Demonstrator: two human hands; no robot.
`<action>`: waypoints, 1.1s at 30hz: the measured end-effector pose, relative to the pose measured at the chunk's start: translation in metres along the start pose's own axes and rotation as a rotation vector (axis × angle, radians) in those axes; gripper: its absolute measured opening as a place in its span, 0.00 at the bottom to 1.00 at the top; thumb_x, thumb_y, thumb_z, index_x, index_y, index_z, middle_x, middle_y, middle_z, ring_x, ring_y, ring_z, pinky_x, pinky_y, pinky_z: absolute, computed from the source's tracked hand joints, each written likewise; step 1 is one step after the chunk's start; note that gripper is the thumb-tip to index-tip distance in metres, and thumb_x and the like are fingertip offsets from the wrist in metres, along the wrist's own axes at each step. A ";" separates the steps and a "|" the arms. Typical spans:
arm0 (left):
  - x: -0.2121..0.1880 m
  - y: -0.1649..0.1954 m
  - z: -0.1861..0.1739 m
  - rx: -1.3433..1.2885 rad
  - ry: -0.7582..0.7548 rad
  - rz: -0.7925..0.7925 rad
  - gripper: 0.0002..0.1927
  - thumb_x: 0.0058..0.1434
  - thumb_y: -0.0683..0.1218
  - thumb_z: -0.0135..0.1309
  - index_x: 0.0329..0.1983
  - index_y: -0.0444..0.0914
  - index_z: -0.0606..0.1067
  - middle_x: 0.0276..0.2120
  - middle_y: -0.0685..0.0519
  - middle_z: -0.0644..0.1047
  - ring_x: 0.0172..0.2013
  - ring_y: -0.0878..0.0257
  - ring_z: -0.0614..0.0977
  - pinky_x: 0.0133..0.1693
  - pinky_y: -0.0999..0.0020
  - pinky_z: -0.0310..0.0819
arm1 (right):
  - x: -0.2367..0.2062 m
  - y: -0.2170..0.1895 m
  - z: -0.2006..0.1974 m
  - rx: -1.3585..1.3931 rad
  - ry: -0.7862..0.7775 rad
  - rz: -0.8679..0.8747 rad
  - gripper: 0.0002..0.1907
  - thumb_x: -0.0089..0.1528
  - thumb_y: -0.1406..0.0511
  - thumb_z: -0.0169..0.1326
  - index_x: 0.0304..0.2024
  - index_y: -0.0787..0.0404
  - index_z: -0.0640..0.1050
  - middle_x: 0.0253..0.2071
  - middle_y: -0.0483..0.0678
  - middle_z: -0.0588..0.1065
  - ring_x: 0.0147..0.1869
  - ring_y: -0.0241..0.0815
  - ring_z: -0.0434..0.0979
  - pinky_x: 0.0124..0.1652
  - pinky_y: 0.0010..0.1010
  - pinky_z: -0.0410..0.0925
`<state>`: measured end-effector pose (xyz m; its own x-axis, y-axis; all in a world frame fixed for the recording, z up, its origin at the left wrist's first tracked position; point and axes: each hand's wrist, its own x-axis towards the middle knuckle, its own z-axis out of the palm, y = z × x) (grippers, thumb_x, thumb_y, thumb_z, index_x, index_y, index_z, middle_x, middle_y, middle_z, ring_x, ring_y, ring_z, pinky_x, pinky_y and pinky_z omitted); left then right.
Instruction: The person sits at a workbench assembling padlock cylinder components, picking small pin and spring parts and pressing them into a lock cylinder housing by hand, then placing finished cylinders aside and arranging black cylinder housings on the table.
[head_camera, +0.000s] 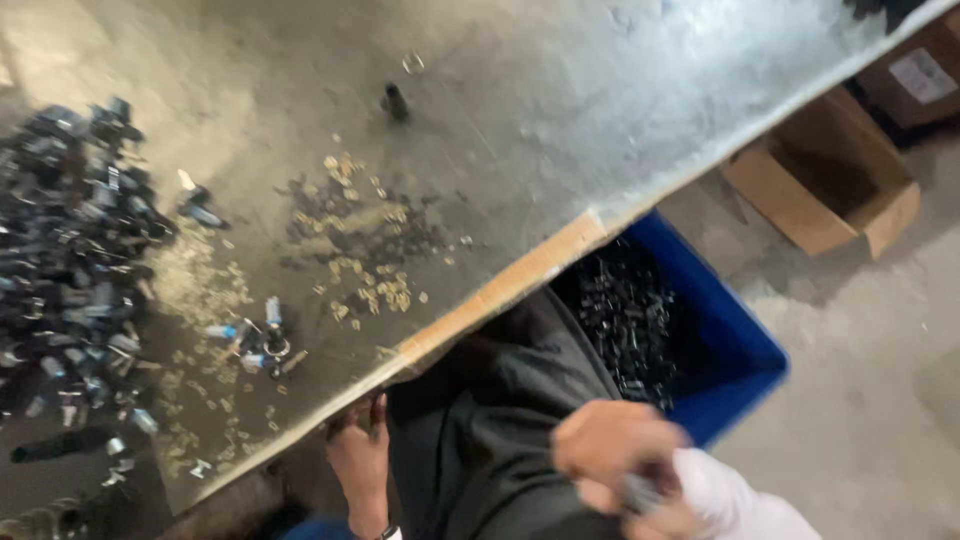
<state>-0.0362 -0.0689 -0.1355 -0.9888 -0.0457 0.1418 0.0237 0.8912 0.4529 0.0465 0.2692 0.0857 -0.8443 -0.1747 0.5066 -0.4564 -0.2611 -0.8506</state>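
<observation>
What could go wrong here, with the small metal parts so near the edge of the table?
1. The loose small brass-coloured pieces lie close to the grey metal table's edge; a nudge may push some onto the floor.
2. The right hand holds a small dark part above the lap, not over the blue plastic bin; it may miss.

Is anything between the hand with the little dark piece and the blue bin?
Nothing visible. The right hand, closed on a small dark part, is just beside the blue bin, with only dark clothing below.

Dim light, soft glare on metal tabletop (560, 110); whole frame motion-blurred, right hand (615, 450) smeared most.
</observation>
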 end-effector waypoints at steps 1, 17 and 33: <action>0.000 0.011 -0.005 -0.052 -0.089 -0.042 0.13 0.64 0.54 0.58 0.43 0.42 0.81 0.37 0.46 0.84 0.40 0.47 0.84 0.45 0.55 0.77 | 0.010 -0.010 -0.005 0.079 -0.046 -0.116 0.11 0.71 0.60 0.51 0.37 0.58 0.72 0.31 0.49 0.72 0.33 0.46 0.73 0.39 0.39 0.72; 0.013 0.082 -0.015 -0.267 -0.427 0.148 0.09 0.63 0.50 0.56 0.40 0.42 0.81 0.40 0.49 0.82 0.40 0.47 0.82 0.41 0.56 0.76 | 0.041 -0.021 -0.013 0.324 -0.432 -0.712 0.13 0.68 0.76 0.38 0.29 0.57 0.59 0.18 0.48 0.64 0.18 0.42 0.68 0.21 0.39 0.70; 0.013 0.076 -0.003 -0.289 -0.414 0.199 0.09 0.62 0.49 0.57 0.41 0.42 0.82 0.43 0.52 0.82 0.42 0.50 0.83 0.43 0.56 0.77 | 0.046 -0.008 -0.020 0.351 -0.463 -0.657 0.15 0.69 0.72 0.38 0.26 0.55 0.60 0.19 0.48 0.64 0.20 0.43 0.67 0.23 0.39 0.67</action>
<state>-0.0468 -0.0036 -0.0963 -0.9352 0.3444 -0.0827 0.1979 0.7015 0.6846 0.0060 0.2823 0.1126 -0.2076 -0.2339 0.9498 -0.6329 -0.7082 -0.3127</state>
